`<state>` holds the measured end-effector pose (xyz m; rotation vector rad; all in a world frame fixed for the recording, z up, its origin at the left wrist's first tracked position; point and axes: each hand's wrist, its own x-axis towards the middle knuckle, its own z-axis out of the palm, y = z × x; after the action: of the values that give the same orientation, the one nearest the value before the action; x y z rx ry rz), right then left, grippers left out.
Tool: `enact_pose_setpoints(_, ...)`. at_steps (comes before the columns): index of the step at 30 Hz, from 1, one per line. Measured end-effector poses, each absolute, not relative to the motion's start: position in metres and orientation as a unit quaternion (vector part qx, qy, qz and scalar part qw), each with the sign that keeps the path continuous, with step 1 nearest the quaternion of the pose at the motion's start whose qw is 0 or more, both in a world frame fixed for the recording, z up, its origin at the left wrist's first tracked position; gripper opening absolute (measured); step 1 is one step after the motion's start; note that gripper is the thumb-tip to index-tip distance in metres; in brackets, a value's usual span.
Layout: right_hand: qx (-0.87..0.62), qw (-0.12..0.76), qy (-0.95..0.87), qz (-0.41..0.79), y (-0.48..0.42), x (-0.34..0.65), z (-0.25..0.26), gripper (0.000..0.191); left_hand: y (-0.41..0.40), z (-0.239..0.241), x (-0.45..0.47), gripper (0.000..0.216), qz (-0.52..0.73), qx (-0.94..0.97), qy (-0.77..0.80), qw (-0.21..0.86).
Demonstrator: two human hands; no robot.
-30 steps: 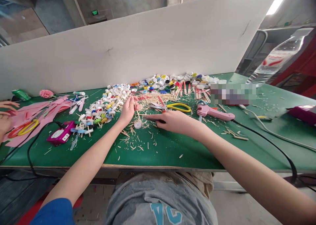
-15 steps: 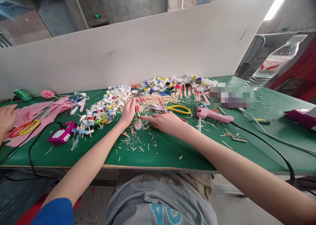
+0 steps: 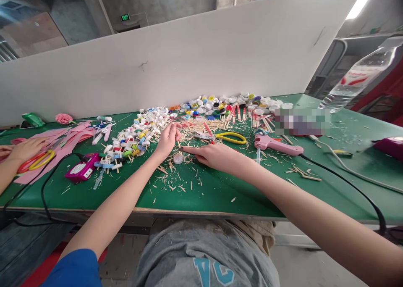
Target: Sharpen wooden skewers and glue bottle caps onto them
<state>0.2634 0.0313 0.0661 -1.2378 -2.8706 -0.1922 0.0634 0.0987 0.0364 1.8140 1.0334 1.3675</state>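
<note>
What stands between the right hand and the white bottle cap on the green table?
Nothing solid that I can see. The right hand lies flat, its index fingertip close to the white bottle cap, with only loose wood splinters around. The left hand pinches a wooden stick just behind the cap.

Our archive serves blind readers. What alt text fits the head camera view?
A person's left hand pinches a thin wooden stick near a white bottle cap on a green table, the right hand flat beside it. Wood splinters, coloured caps, yellow scissors and a pink glue gun lie around.
</note>
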Motion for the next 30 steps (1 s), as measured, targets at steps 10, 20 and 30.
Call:
enact_pose_setpoints(10,-0.41,0.019,-0.91,0.058,0.029,0.283,0.075,0.049,0.1,0.036,0.062,0.032,0.526,0.675,0.395,0.334)
enact_pose_setpoints(20,-0.398,0.094,-0.912,0.011,0.03,0.277,0.073,0.052,0.106,0.03,0.058,0.037,0.541,0.668,0.388,0.333)
enact_pose_setpoints(30,-0.397,0.013,-0.907,-0.142,0.036,0.262,0.052,0.059,0.098,0.037,0.061,0.038,0.523,0.683,0.388,0.33)
